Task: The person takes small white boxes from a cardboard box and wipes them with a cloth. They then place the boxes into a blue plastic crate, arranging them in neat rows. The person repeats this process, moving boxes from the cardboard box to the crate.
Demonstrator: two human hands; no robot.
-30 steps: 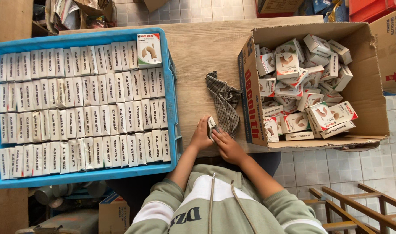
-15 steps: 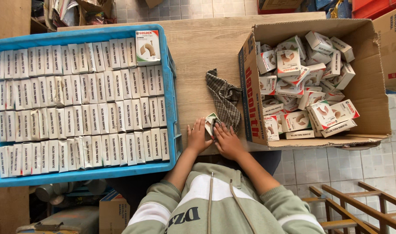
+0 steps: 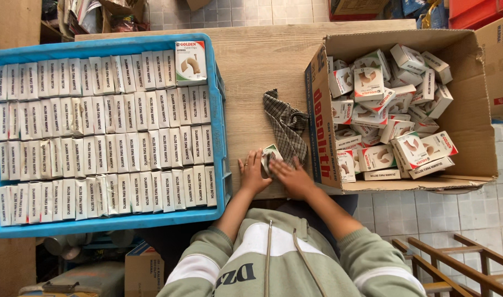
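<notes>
1. Both hands meet at the near edge of the wooden tabletop (image 3: 251, 71), working one small white-and-green box (image 3: 271, 157). The left hand (image 3: 253, 175) cups its left side with fingers curled against it; the right hand (image 3: 291, 177) lies over its right side with fingers laid on the top face. The step in hand looks like closing or squaring up this single box.

2. The box sits on the tabletop between the two hands, just beside the lower end of a checked cloth (image 3: 287, 126) that lies crumpled toward the middle.

3. To the left stands a blue plastic crate (image 3: 221, 137), packed with narrow white boxes standing on edge in four tidy rows. One box with a picture on its face (image 3: 190, 61) lies flat on top of the far row, at the crate's far right corner.

4. To the right an open brown cardboard carton (image 3: 477, 110), red printing on its flap, holds a loose heap of the same white boxes (image 3: 391, 115) lying every which way.

5. Judging by the layout, the next move calls for a firm grip on the small box, so it can be lifted clear of the cloth.
</notes>
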